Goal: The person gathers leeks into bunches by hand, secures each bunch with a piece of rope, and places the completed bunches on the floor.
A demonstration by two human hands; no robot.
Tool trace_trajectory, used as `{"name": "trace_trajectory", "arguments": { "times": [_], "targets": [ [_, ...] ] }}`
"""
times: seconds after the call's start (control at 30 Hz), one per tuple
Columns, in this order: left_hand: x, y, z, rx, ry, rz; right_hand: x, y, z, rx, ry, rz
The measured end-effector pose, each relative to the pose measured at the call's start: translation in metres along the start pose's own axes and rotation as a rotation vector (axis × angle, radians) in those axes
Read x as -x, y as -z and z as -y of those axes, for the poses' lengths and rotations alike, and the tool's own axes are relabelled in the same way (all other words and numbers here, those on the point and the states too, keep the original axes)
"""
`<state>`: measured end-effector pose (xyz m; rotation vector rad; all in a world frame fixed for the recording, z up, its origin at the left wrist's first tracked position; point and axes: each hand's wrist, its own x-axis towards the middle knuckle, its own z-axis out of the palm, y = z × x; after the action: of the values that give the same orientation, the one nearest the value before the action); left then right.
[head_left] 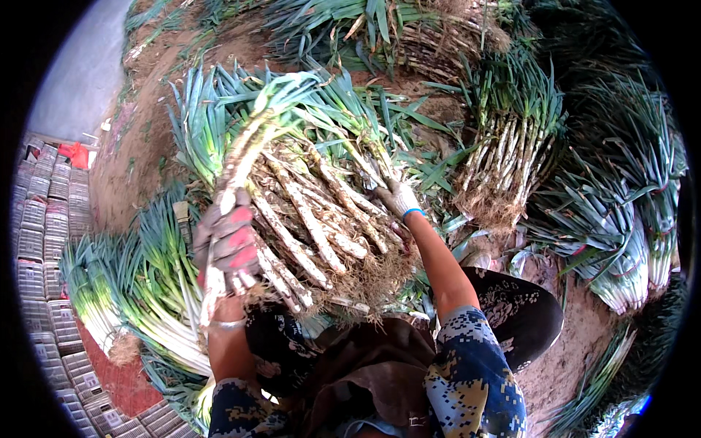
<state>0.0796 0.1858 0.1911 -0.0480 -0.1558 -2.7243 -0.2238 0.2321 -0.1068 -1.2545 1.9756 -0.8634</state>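
In front of me lies a heap of long green onions (303, 212), their pale stalks caked with soil and their shaggy roots pointing toward my lap. My left hand (228, 237), in a grey glove with red patches, is closed on a green onion (248, 153) raised at the heap's left side, its leaves fanning away from me. On the heap's right side, my right hand (399, 198) wears a pale glove with a blue cuff. Its fingers curl around the stalk of another green onion (374, 153); the fingertips are partly hidden.
Cleaner green onions with white stalks (164, 299) lie at the left, beside stacked crates (44, 241) and a red mat (120, 372). A soil-covered bunch (507, 139) lies at the far right, with tied bundles (613, 241) beyond. More unsorted onions (438, 44) lie at the back.
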Motion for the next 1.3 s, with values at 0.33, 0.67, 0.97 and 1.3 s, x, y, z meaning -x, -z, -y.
{"name": "trace_trajectory", "arguments": {
  "times": [0.33, 0.67, 0.97, 1.3],
  "targets": [
    [0.016, 0.019, 0.026, -0.092, -0.003, -0.129, -0.001, 0.021, 0.038, 0.089, -0.020, -0.026],
    [0.006, -0.062, 0.040, -0.127, -0.093, -0.251, 0.070, 0.030, 0.119, 0.209, 0.050, 0.162],
    [0.028, -0.185, 0.047, -0.184, -0.117, -0.290, 0.034, 0.020, 0.066, -0.022, 0.014, 0.173],
    [0.051, -0.116, 0.051, -0.031, -0.166, -0.277, 0.045, 0.041, 0.069, 0.170, 0.094, -0.279]
  ]
}}
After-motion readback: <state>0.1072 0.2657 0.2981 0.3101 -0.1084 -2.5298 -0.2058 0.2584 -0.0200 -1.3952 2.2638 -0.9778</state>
